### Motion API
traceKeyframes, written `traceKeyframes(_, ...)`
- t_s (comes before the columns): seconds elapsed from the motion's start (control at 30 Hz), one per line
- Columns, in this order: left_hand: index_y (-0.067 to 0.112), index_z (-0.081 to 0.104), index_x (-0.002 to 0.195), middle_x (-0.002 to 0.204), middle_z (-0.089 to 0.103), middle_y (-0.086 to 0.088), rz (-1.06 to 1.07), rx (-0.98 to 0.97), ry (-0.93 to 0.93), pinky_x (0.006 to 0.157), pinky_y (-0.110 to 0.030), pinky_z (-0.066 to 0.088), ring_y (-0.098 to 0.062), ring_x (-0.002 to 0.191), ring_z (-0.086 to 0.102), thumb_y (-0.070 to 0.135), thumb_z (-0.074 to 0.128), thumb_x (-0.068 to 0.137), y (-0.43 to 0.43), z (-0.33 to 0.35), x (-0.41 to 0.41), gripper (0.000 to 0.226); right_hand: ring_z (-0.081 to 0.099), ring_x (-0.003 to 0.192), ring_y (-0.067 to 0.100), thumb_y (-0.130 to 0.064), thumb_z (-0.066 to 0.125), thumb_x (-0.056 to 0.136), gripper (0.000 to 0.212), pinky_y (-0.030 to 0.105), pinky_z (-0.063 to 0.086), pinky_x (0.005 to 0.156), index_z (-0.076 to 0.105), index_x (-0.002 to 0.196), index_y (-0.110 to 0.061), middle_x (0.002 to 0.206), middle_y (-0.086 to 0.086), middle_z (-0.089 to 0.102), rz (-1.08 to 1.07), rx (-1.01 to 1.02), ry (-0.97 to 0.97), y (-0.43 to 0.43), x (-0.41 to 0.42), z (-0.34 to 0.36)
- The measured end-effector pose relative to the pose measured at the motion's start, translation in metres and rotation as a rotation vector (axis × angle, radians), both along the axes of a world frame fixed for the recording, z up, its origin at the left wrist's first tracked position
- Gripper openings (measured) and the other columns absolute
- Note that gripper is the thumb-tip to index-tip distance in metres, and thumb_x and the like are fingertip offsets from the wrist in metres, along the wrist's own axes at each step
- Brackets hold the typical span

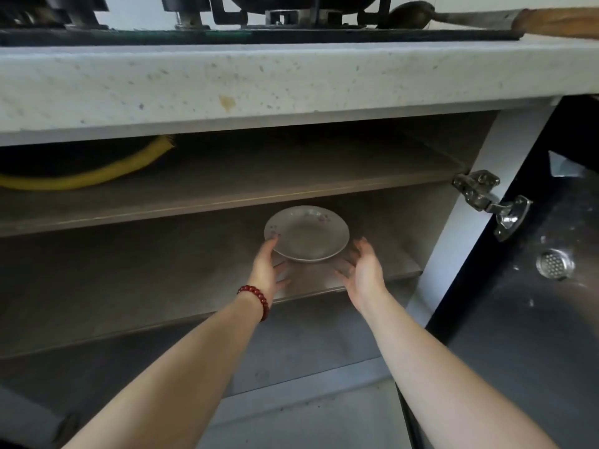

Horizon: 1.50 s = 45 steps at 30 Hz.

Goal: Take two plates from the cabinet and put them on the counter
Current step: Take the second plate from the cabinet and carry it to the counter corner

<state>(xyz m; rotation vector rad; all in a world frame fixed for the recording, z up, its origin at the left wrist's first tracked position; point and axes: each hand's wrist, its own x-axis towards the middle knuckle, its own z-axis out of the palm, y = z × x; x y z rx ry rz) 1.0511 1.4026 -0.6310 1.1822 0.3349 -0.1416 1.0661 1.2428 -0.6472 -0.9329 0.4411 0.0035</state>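
Observation:
A white plate (307, 234) with small flower marks on its rim sits on the lower shelf (129, 286) of the open cabinet, under the speckled stone counter (259, 79). It looks like the top of a small stack, though I cannot tell how many lie beneath. My left hand (267, 265), with a red bead bracelet at the wrist, touches the plate's left rim, thumb on top. To the right of the plate is my right hand (361, 270), fingers spread, close to the rim but apart from it.
A yellow hose (81, 179) lies on the upper shelf at the left. The cabinet door (534, 286), dark and glossy, stands open at the right on a metal hinge (486, 199). A gas hob (259, 14) with a pan sits on the counter above.

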Motion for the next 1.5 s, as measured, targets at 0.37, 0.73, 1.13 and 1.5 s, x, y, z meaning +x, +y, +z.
traceKeyframes(0.37, 0.030, 0.037, 0.140, 0.142, 0.043, -0.012, -0.023, -0.063, 0.000, 0.098, -0.047, 0.036, -0.030, 0.124, 0.046, 0.056, 0.035, 0.088, 0.000, 0.000, 0.001, 0.058, 0.050, 0.121, 0.029, -0.043, 0.035, 0.096, 0.030, 0.042, 0.040, 0.090, 0.049, 0.117, -0.027, 0.132, 0.007, 0.053, 0.049, 0.065, -0.035, -0.001, 0.002, -0.010)
traceKeyframes(0.73, 0.027, 0.032, 0.142, 0.147, 0.037, -0.010, 0.026, -0.081, 0.039, 0.102, -0.051, 0.032, -0.032, 0.132, 0.038, 0.055, 0.038, 0.088, -0.003, -0.004, 0.004, 0.062, 0.042, 0.129, 0.031, -0.042, 0.034, 0.096, 0.050, 0.049, 0.037, 0.097, 0.030, 0.142, -0.023, 0.143, 0.011, 0.043, 0.058, 0.080, -0.017, -0.011, 0.011, -0.017)
traceKeyframes(1.13, 0.025, 0.036, 0.139, 0.141, 0.045, -0.010, 0.078, -0.120, 0.060, 0.100, -0.049, 0.033, -0.031, 0.125, 0.045, 0.055, 0.042, 0.086, -0.011, 0.004, 0.009, 0.062, 0.045, 0.126, 0.032, -0.047, 0.032, 0.095, 0.052, 0.050, 0.040, 0.092, 0.033, 0.141, -0.022, 0.142, 0.011, 0.044, 0.070, 0.072, 0.012, -0.008, 0.021, -0.013)
traceKeyframes(1.5, 0.027, 0.039, 0.136, 0.145, 0.041, -0.009, 0.060, -0.185, 0.095, 0.104, -0.051, 0.028, -0.032, 0.129, 0.040, 0.059, 0.037, 0.085, -0.007, 0.006, -0.024, 0.061, 0.044, 0.125, 0.035, -0.049, 0.031, 0.095, 0.052, 0.044, 0.047, 0.078, 0.033, 0.141, -0.024, 0.142, 0.010, 0.044, 0.052, 0.156, 0.014, -0.006, -0.010, -0.020)
